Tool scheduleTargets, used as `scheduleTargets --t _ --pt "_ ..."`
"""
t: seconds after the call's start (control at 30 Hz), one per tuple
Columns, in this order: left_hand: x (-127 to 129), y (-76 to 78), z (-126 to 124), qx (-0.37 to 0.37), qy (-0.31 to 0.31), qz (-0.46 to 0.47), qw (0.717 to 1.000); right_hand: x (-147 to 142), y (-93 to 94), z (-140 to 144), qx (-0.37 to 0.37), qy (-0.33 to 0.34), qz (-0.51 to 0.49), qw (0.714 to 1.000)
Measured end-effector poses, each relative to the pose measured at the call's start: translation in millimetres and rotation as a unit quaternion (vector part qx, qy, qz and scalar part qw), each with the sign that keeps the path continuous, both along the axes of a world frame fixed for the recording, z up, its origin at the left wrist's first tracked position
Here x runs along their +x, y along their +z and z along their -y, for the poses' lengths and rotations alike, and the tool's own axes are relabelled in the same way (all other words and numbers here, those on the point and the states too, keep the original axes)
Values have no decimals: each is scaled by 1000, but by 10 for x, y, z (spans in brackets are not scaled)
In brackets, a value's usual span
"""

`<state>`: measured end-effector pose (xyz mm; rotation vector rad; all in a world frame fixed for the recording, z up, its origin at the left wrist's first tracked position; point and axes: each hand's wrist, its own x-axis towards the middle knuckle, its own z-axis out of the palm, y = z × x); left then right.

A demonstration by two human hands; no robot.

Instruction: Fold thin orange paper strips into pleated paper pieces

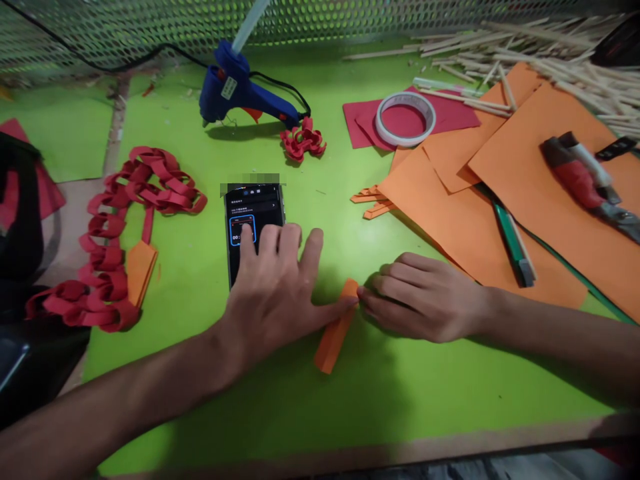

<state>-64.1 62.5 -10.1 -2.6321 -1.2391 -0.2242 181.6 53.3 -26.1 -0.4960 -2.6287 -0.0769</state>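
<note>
A small folded strip of orange paper (333, 343) lies slanted on the green tabletop between my hands. My left hand (275, 283) is spread palm down, its thumb resting on the strip and its fingers reaching over a phone (267, 208). The index fingertip is at a framed box on the lit screen; whether it touches cannot be made out. From the other side, my right hand (425, 297) has its fingers closed, thumb and forefinger pinching at the upper edge of the strip. Its fingertips partly hide that edge.
A red paper chain (107, 247) curls at the left. Behind stand a blue glue gun (235, 87) and a red paper piece (303, 141). To the right are a tape roll (406, 119), orange sheets (560, 153), a green cutter (510, 240), pliers (575, 177) and wooden sticks (545, 47).
</note>
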Motion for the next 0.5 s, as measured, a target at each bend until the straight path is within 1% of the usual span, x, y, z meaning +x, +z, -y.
scheduleTargets --t 0.03,0.1,0.2,0.3,0.4,0.5 --pt "-6 4 -8 6 7 -5 1000 2 -5 2 -1 -1 0 1000" --pt "-7 15 -8 29 -3 -11 1000 3 -12 5 1 -2 -3 1000" --pt "19 22 25 53 -64 -3 997 -2 -7 1 5 -2 -3 1000" --pt "55 4 53 24 -109 1 994 -5 6 -6 14 -3 3 1000" --pt "74 -21 56 -25 -119 7 993 -2 15 -5 30 -4 10 999" --pt "79 -23 72 -43 -130 27 990 1 15 -1 37 -5 9 999"
